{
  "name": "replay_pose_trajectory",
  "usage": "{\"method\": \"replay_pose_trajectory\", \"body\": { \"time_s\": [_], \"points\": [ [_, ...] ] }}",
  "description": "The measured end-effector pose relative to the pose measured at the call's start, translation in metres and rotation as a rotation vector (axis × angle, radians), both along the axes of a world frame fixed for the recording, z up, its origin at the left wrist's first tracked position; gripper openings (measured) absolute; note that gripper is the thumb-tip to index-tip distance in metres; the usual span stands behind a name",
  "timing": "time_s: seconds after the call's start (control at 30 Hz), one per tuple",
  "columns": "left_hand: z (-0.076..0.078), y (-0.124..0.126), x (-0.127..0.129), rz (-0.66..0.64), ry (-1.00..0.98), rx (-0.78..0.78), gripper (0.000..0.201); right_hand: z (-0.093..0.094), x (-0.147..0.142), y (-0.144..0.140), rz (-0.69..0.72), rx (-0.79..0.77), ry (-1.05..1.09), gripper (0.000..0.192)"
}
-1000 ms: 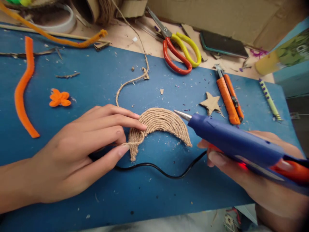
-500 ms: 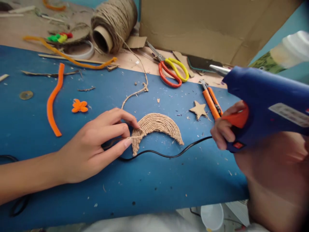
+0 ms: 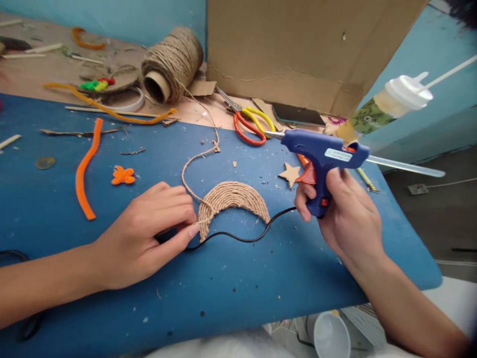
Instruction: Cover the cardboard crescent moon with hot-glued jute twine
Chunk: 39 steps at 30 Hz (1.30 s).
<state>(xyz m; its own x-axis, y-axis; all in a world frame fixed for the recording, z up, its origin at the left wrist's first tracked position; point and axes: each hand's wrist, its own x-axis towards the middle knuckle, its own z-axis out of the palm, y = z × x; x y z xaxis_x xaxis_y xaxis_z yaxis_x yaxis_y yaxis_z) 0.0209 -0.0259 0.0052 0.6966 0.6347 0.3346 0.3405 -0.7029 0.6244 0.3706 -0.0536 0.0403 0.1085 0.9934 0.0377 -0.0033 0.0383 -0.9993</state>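
Note:
My left hand [image 3: 152, 233] pinches jute twine [image 3: 189, 188] between thumb and fingers at the left end of a crescent [image 3: 238, 194] covered in rows of the same twine. The crescent lies on the blue table mat, its tips toward me. From the pinch, the twine loops back to a large twine spool [image 3: 175, 59] lying on its side. My right hand [image 3: 346, 214] is wrapped round the grip of a blue hot glue gun [image 3: 316, 149], fingers by its orange trigger. The gun is raised above the mat, nozzle pointing left, a clear glue stick [image 3: 406, 165] out of its back.
A black cord [image 3: 246, 239] runs from the gun past the crescent. Behind it lie scissors [image 3: 250, 124], a phone [image 3: 298, 115] and a cardboard star [image 3: 289, 174]. A lidded cup [image 3: 387, 107] stands back right. An orange strip [image 3: 85, 174] and orange flower [image 3: 122, 175] lie left.
My right hand with the glue gun has moved left and away from the camera, so the whole gun shows. My left fingers have closed in on the twine. The view has shifted slightly.

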Motion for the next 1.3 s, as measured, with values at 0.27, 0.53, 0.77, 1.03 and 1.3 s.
{"method": "replay_pose_trajectory", "body": {
  "time_s": [0.27, 0.53, 0.77, 1.03, 1.3],
  "points": [
    [-0.011, -0.004, -0.004, -0.090, -0.027, 0.118, 0.024, 0.007, -0.005, -0.005, 0.114, -0.029, 0.077, 0.027],
    [-0.010, -0.008, 0.000, -0.152, -0.018, 0.237, 0.026, 0.004, -0.005, -0.004, 0.156, -0.013, 0.053, 0.029],
    [-0.007, -0.017, 0.002, -0.234, 0.083, 0.334, 0.033, 0.020, -0.012, 0.003, 0.147, 0.040, -0.041, 0.023],
    [0.019, -0.027, -0.008, -0.207, 0.512, 0.519, 0.027, 0.043, -0.074, 0.060, 0.272, 0.378, -0.601, 0.024],
    [0.021, -0.044, -0.051, -0.089, 0.623, 0.468, 0.024, 0.032, -0.238, 0.104, 0.455, 0.557, -1.179, 0.079]
  ]
}}
